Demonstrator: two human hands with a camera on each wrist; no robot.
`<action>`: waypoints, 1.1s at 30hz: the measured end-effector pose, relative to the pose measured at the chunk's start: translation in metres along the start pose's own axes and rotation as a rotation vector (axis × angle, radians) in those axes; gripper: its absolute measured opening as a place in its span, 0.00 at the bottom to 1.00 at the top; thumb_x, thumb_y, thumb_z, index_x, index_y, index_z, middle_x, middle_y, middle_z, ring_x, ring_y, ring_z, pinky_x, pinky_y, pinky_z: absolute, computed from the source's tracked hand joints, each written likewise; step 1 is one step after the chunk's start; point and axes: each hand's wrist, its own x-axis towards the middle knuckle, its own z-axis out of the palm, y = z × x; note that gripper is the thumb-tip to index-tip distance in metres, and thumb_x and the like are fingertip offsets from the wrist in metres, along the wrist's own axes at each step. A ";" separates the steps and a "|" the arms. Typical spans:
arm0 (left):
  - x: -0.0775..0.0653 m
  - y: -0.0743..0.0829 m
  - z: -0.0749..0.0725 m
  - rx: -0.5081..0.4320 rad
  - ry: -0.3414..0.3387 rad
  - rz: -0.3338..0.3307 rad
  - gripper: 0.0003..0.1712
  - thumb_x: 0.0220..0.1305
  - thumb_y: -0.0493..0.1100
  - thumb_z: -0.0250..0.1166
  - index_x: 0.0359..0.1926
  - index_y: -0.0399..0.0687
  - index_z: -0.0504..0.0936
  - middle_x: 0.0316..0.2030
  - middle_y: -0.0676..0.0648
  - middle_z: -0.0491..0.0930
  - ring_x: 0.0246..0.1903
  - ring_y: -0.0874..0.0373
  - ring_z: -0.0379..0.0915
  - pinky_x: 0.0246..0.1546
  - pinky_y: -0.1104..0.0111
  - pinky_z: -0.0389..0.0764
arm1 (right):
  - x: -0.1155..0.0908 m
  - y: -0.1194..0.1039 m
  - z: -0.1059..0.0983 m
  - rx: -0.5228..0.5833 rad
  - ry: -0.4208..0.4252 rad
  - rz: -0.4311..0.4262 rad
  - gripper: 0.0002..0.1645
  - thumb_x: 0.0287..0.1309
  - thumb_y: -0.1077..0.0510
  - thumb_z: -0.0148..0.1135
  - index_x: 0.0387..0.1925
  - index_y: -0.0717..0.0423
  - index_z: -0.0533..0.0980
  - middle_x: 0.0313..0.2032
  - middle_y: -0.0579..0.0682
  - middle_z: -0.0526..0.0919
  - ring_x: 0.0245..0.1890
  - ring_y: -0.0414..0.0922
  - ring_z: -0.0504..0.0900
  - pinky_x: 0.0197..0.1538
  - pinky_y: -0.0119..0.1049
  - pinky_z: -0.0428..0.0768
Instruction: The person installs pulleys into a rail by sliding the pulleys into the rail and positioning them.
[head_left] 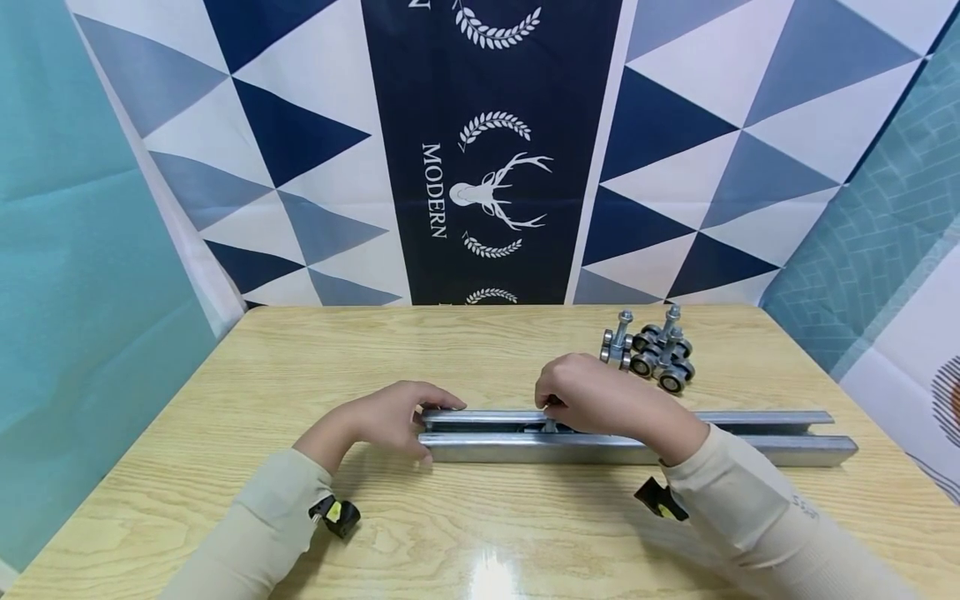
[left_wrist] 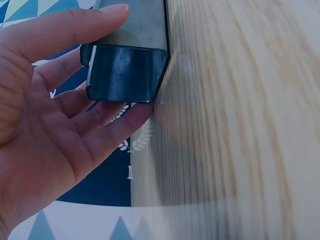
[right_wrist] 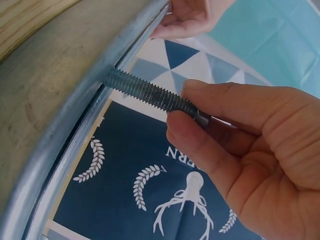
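A long metal C-channel rail [head_left: 510, 452] lies across the table, its narrow slot facing up. My left hand [head_left: 386, 418] holds its left end, thumb on one side and fingers on the other. In the left wrist view the rail's end [left_wrist: 125, 75] sits between thumb and fingers. Midway along the rail, my right hand [head_left: 600, 400] pinches the top of a threaded bolt [right_wrist: 150, 95] between thumb and fingertip. The bolt stands up out of the slot; its lower end is hidden inside the rail.
Behind the rail at the right stand several roller trolleys [head_left: 663, 354] with upright bolts and small wheels, close beyond my right hand. The wooden table [head_left: 465, 517] ends at a patterned cloth backdrop [head_left: 495, 200]. Each sleeve carries a small black wrist camera [head_left: 341, 517].
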 end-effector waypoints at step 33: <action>-0.012 -0.017 -0.005 -0.335 0.031 -0.052 0.39 0.41 0.27 0.77 0.59 0.35 0.75 0.56 0.42 0.74 0.54 0.46 0.72 0.54 0.61 0.77 | 0.021 -0.011 0.008 0.039 0.028 -0.048 0.28 0.51 0.73 0.61 0.13 0.46 0.57 0.18 0.39 0.53 0.20 0.35 0.49 0.27 0.30 0.54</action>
